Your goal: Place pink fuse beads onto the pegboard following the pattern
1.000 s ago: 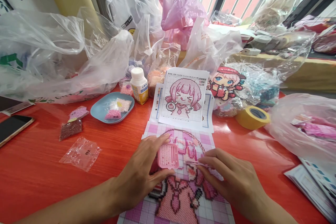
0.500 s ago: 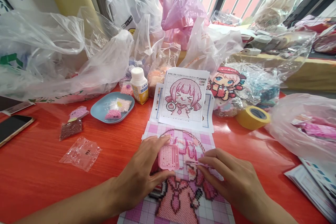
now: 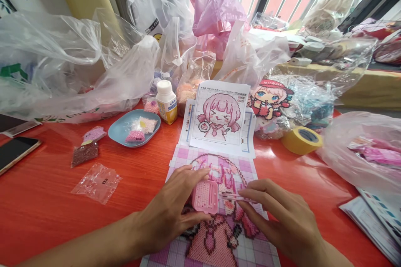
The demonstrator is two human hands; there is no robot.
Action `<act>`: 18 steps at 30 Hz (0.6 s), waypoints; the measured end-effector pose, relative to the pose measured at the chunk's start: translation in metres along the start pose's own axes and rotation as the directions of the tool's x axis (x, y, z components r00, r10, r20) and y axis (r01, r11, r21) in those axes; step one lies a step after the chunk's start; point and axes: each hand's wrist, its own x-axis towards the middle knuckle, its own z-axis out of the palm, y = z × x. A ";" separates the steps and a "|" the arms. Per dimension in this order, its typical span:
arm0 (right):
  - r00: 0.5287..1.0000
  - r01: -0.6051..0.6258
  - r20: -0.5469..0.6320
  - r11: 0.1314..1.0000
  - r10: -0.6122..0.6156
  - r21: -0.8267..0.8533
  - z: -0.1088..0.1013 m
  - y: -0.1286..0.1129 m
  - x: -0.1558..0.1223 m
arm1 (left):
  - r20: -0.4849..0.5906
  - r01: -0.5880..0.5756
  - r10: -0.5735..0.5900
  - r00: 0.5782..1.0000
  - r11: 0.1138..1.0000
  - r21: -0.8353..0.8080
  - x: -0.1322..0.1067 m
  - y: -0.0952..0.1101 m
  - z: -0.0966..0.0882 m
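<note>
My left hand [image 3: 181, 200] grips a small pink bead tray [image 3: 205, 197] by its edges, thumb at the near side and fingers at the far side. Rows of pale beads show inside it. Pinched in my right hand [image 3: 275, 208] is a pair of tweezers [image 3: 232, 197], its tips pointing left, just right of the tray. Under both hands lies a pegboard [image 3: 250, 254] with a pink bead picture of a figure [image 3: 216, 238]; part of it is hidden by my hands and the tray. A printed pattern sheet [image 3: 219, 112] of the same figure lies beyond the board.
Left of the pattern are a blue plate [image 3: 114, 131] with bead bags, a white-capped bottle [image 3: 166, 102], an H2 bag [image 3: 97, 183] and a phone [image 3: 19, 152]. On the right sit yellow tape [image 3: 300, 140], a plastic bag [image 3: 360, 133] and papers [image 3: 369, 225]. More bags line the back.
My left hand has shifted the tray slightly right and toward me, and its angle has changed a little. My right hand has moved slightly right and nearer, the tweezers still in it.
</note>
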 end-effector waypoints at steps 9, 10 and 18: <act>0.997 0.047 0.058 0.999 -0.047 0.000 0.006 0.000 -0.002 | 0.038 -0.027 0.028 0.999 0.999 -0.046 0.001 0.000 0.000; 0.996 0.054 0.065 0.999 -0.054 -0.001 0.007 0.000 -0.003 | 0.037 -0.029 0.031 0.999 0.998 -0.050 0.001 0.000 0.000; 0.995 0.056 0.083 0.998 -0.056 0.001 0.007 0.000 -0.003 | 0.049 -0.013 0.015 0.999 0.999 -0.050 0.000 0.000 0.000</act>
